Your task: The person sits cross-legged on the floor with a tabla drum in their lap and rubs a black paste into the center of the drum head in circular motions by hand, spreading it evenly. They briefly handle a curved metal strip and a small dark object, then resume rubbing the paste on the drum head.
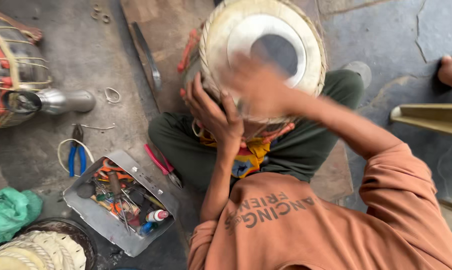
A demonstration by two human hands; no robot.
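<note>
A person in an orange shirt (306, 225) sits cross-legged on a grey floor (101, 65), seen from above. Between the knees stands a hand drum (263, 55), its long axis running toward the camera, so the cream head with its dark round centre faces up.

The left hand (211, 112) clasps the drum's side at about 8 o'clock of the head, fingers curled around the laced body. The right hand (256, 85) lies on the head at 6 o'clock, blurred; whether its fingers are spread or closed cannot be told.

At 8 o'clock from the drum, an open metal tin (93, 215) of small tools sits on the floor, red-handled pliers (161, 165) just beside it, blue-handled pliers (77, 155) farther left. A wooden board (158, 30) lies under the drum's far side. At 10 o'clock, well apart, lies another laced drum (11, 70). The bare floor lies open at 2 o'clock.
</note>
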